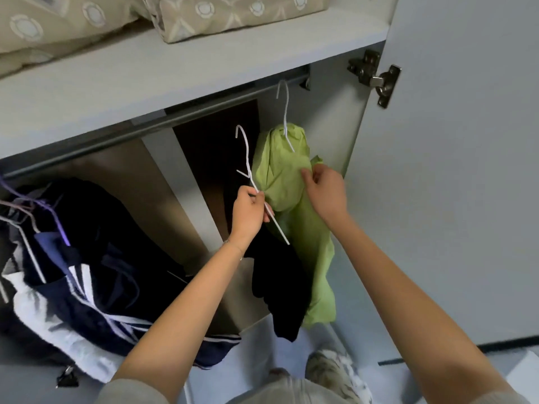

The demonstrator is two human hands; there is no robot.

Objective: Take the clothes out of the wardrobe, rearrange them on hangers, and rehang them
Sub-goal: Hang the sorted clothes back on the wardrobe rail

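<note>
head view, looking down into an open wardrobe.

left hand (250, 209): fingers curled round the sloping arm of a white hanger (248, 157), gripping it near the neck. the hook points up and to the left, below the rail (116, 138) and not touching it. a black garment (280, 287) hangs down from just under this hand. cannot tell whether it sits on the hanger or is caught in the fingers.

right hand (323, 191): thumb and fingertips pinch a fold of a green garment (280, 176), at its right side, about halfway up the bunched top part.

green garment: bunched on a second hanger (286, 112), also white wire, whose hook is over the rail at the far right end of the wardrobe. the lower cloth trails down to the right of the black garment and touches it.

left side of wardrobe: a heap of dark clothes (96, 258) with white stripes, lying low. a purple hanger (58, 220) and some pale ones stick out of the heap's top.

above the rail: a shelf (116, 83) carrying beige patterned bedding (73, 24).

right: the open door (452, 170), with a metal hinge (376, 78) at its top inner edge.

near edge: a pale shoe (332, 371) on the floor.
</note>
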